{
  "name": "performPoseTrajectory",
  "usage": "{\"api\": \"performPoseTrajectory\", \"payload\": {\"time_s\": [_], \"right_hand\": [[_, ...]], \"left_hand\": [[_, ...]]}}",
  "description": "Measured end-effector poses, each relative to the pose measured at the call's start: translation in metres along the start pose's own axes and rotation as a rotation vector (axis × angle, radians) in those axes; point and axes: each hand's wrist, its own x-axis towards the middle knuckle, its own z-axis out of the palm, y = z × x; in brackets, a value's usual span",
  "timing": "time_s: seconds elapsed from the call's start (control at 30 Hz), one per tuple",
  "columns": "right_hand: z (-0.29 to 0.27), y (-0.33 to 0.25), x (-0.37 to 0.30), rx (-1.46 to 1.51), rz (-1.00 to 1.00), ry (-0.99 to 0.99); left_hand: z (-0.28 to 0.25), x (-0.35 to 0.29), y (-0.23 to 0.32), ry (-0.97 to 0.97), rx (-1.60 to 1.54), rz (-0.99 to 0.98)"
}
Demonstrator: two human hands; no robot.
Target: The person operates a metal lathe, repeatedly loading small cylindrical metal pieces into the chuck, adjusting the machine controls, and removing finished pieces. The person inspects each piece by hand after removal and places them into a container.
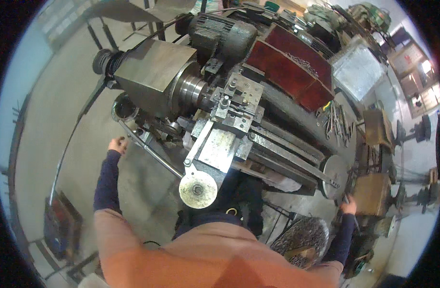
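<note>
A small metal lathe stands before me. My left hand [117, 145] is raised at its left side, fingers curled round something small and dark that I cannot make out. Close by that hand is the upper end of a long metal lever [152, 154]. My right hand [348, 205] is closed on a handle [345, 197] near the round metal disc [334, 176] at the machine's right end. Between my arms lie the bright spindle chuck [192, 91], the tool post [225, 106] and a round pale disc [198, 189] on the cross slide.
A red metal tray [291, 67] with small metal pieces sits behind the bed. Wrenches [336, 122] lie to its right. An electric motor [222, 36] is at the back. A stool with a dark patterned seat [304, 240] stands near my right arm.
</note>
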Motion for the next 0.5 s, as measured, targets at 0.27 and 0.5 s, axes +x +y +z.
{"api": "performPoseTrajectory", "payload": {"time_s": [0.27, 0.5], "right_hand": [[0.017, 0.078, 0.008, -0.427, 0.427, -0.179], [0.039, 0.028, -0.063, -0.376, 0.653, -0.028]], "left_hand": [[0.010, 0.001, 0.064, 0.312, -0.801, -0.007], [0.033, -0.012, 0.137, 0.433, -1.014, -0.205]]}}
